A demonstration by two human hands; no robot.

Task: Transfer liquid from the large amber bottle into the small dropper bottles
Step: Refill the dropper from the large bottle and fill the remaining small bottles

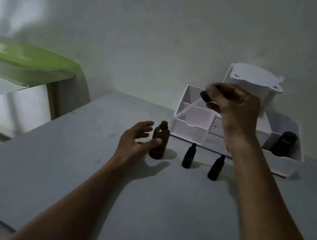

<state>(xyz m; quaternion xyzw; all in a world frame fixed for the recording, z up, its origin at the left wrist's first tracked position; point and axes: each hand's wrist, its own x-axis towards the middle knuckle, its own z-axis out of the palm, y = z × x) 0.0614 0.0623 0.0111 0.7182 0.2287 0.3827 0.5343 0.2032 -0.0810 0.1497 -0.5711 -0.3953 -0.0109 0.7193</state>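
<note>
The right hand (pixel 233 109) pinches a dropper (pixel 204 95) by its black cap, the glass pipette slanting down and left, its tip above and just right of the uncapped large amber bottle (pixel 161 133) standing upright on the grey table (pixel 81 169). The left hand (pixel 135 139), nearer that bottle, is spread wide, its thumb touching the bottle's side (not yet gripping it). One large bottle; two small dropper bottles (pixel 189 156) (pixel 216 167), both capped, stand to its right, below the raised hand.
</note>
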